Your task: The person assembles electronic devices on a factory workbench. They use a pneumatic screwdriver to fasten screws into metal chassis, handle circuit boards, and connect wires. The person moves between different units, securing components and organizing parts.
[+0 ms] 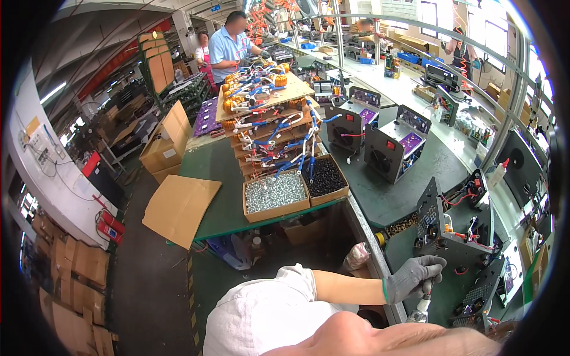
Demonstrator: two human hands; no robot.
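Held the left hand (411, 280), grey-gloved with a green cuff, with fingers curled narrow at the dark end of a pale hand tool (422, 306); could not tell a pinch from a mere touch. Could not tell the right hand's fingers, out of view. Saw the tool near an opened black chassis (466, 249) with red wires, over the right-hand bench (407, 249). Spotted a small white label (170, 153) on an open cardboard box (155, 156), too small to read, pale markings on the red fire extinguishers (111, 225) and a blue sign (215, 8) overhead. Found a metal rail (376, 255) along the near bench edge, just beneath the gloved wrist. Noted a green table (228, 213) on the left, with a cardboard sheet (181, 207) jutting past its left edge and boxes of silver fasteners (274, 193) and black parts (325, 177) close to the front edge. Saw a dark floor aisle (145, 249) between that table and the white pillar (65, 178), wide enough for walking, with yellow-and-black tape (191, 296) along one side.
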